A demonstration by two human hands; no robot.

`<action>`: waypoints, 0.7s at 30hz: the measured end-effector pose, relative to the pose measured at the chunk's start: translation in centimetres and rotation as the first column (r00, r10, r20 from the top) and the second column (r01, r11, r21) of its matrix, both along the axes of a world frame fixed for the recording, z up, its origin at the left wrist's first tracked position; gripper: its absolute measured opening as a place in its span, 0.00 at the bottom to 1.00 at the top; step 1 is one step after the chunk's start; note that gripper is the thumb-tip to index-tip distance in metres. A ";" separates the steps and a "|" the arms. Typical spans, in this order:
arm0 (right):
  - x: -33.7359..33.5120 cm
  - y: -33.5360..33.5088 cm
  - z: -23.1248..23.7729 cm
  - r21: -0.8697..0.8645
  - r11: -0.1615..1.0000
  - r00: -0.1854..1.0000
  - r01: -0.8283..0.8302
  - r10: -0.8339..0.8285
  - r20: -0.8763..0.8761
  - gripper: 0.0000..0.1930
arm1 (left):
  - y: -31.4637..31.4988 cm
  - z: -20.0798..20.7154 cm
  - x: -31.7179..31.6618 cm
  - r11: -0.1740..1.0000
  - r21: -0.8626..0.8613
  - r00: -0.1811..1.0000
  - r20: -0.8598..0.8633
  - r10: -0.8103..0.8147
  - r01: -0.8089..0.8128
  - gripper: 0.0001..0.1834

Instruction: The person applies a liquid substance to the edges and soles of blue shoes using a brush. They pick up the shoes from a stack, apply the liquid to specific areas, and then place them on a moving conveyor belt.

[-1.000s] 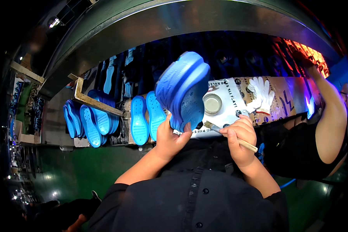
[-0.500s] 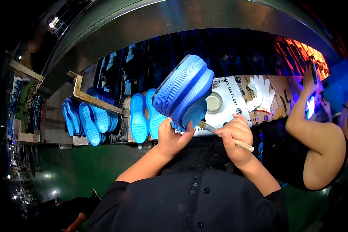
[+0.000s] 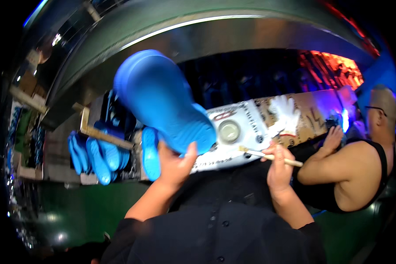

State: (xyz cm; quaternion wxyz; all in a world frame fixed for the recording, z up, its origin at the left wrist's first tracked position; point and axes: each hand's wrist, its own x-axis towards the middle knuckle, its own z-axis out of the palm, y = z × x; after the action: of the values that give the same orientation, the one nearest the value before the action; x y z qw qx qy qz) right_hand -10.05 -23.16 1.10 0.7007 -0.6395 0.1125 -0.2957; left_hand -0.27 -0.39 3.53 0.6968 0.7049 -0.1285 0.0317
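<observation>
My left hand [image 3: 174, 165] grips a blue shoe sole [image 3: 163, 101] by its near end. The sole is tilted up with its smooth inner face toward me and blurred at its far end; an edge of blue behind it may be a second sole. Between the fingers of my right hand [image 3: 279, 167] is a paintbrush [image 3: 256, 153] with a pale handle, its bristles pointing left and apart from the sole. A round bowl of greyish liquid [image 3: 229, 131] stands on a printed white sheet [image 3: 254, 119] beyond the brush. Another blue sole [image 3: 150, 154] lies left of my left wrist.
Several blue soles [image 3: 99, 160] stand stacked at the left near a wooden bar [image 3: 105, 135]. White gloves [image 3: 285, 112] lie on brown cardboard [image 3: 314, 108]. Across the back runs a dark rack under a metal beam [image 3: 198, 33]. A co-worker [image 3: 361, 163] sits close on the right.
My left hand has swung the sole leftward and turned it from its ridged side to its inner face. The brush has come away from it. The co-worker's raised arm has lowered.
</observation>
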 end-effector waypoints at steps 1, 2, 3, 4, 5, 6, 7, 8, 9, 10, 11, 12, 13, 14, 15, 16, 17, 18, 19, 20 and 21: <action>-0.2 -0.4 -0.1 -0.035 0.999 0.999 0.026 -0.028 -0.043 0.19 | 0.3 0.9 0.2 1.000 -0.002 0.998 0.053 0.015 -0.015 0.25; -0.2 -0.8 -0.5 -0.074 0.997 0.995 0.027 -0.035 -0.098 0.18 | 0.1 2.9 0.3 0.999 -0.032 1.000 0.017 -0.001 0.001 0.26; -0.4 -1.3 -0.3 -0.138 0.990 0.990 0.024 -0.043 -0.133 0.17 | 0.5 3.9 1.3 0.977 -0.132 0.984 -0.048 -0.173 0.166 0.25; -0.6 -1.6 -0.6 -0.082 0.997 0.993 0.009 -0.018 -0.114 0.17 | 0.1 6.1 1.1 0.929 -0.237 0.934 -0.149 -0.325 0.285 0.26; -0.8 -1.8 -1.2 -0.032 0.999 0.995 0.020 -0.023 -0.098 0.17 | -0.6 6.7 1.0 0.909 -0.322 0.921 -0.195 -0.336 0.263 0.27; -0.9 -2.1 -1.3 -0.039 0.999 0.997 -0.014 0.011 -0.076 0.18 | -0.1 7.8 1.3 0.847 -0.320 0.834 -0.224 -0.504 0.426 0.31; -0.9 -2.2 -1.0 -0.071 0.997 0.995 -0.024 0.017 -0.097 0.18 | 0.3 8.5 1.2 0.843 -0.249 0.784 -0.312 -0.537 0.477 0.34; -1.1 -2.4 -1.5 -0.006 1.000 0.994 -0.009 0.008 -0.110 0.17 | 0.1 9.1 1.2 0.793 -0.211 0.668 -0.441 -0.599 0.572 0.37; -1.4 -3.1 -1.9 -0.060 0.998 0.994 0.015 -0.022 -0.107 0.17 | -1.1 9.4 1.3 0.736 -0.172 0.579 -0.510 -0.636 0.655 0.38; -1.6 -3.5 -2.7 -0.068 0.997 0.993 0.043 -0.050 -0.104 0.17 | -2.3 9.5 1.4 0.679 -0.136 0.495 -0.584 -0.643 0.722 0.39; -2.2 -4.3 -3.1 -0.059 0.998 0.990 0.029 -0.037 -0.139 0.16 | -4.3 10.2 1.7 0.575 -0.159 0.393 -0.585 -0.710 0.802 0.40; -3.1 -5.0 -2.8 -0.050 0.999 0.982 0.019 -0.028 -0.189 0.16 | -7.0 10.9 2.1 0.458 -0.192 0.271 -0.589 -0.761 0.868 0.41; -3.7 -5.5 -2.2 -0.028 0.997 0.986 0.075 -0.078 -0.148 0.15 | -10.6 11.4 2.9 0.341 -0.231 0.185 -0.509 -0.841 0.911 0.41; -4.3 -5.9 -1.8 0.010 0.993 0.988 0.120 -0.119 -0.101 0.15 | -14.8 12.6 4.0 0.223 -0.174 0.123 -0.453 -0.883 0.959 0.41; -5.0 -7.2 -2.7 -0.064 0.991 0.982 0.118 -0.126 -0.141 0.14 | -20.0 14.9 4.0 0.184 -0.169 0.120 -0.333 -0.935 0.968 0.38; -5.5 -7.5 -3.4 0.057 0.981 0.976 0.184 -0.175 -0.132 0.14 | -25.4 15.7 5.3 0.272 -0.325 0.171 -0.307 -0.936 0.906 0.33; -5.8 -7.6 -3.2 0.058 0.980 0.970 0.191 -0.179 -0.166 0.15 | -30.2 16.9 6.6 0.348 -0.471 0.243 -0.271 -0.931 0.810 0.28; -5.9 -7.7 -3.0 0.058 0.982 0.967 0.182 -0.168 -0.194 0.15 | -34.2 18.3 8.2 0.400 -0.594 0.333 -0.225 -0.916 0.698 0.23; -5.9 -7.9 -3.2 0.024 0.987 0.968 0.157 -0.149 -0.200 0.15 | -38.1 19.7 9.7 0.396 -0.687 0.391 -0.175 -0.904 0.609 0.22; -6.1 -7.8 -2.4 -0.003 0.984 0.962 0.176 -0.173 -0.210 0.15 | -41.0 20.5 10.4 0.365 -0.777 0.437 -0.130 -0.890 0.512 0.21; -6.6 -8.4 -2.3 -0.010 0.984 0.963 0.179 -0.178 -0.202 0.15 | -42.5 21.3 8.3 0.353 -0.759 0.482 -0.059 -0.874 0.547 0.22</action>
State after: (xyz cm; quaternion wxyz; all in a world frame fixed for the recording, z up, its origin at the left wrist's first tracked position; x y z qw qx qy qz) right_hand -16.67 -31.54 -1.22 0.6586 -0.6507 0.2413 -0.2909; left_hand 8.01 -42.84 24.80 0.8380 0.2634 -0.2439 -0.4110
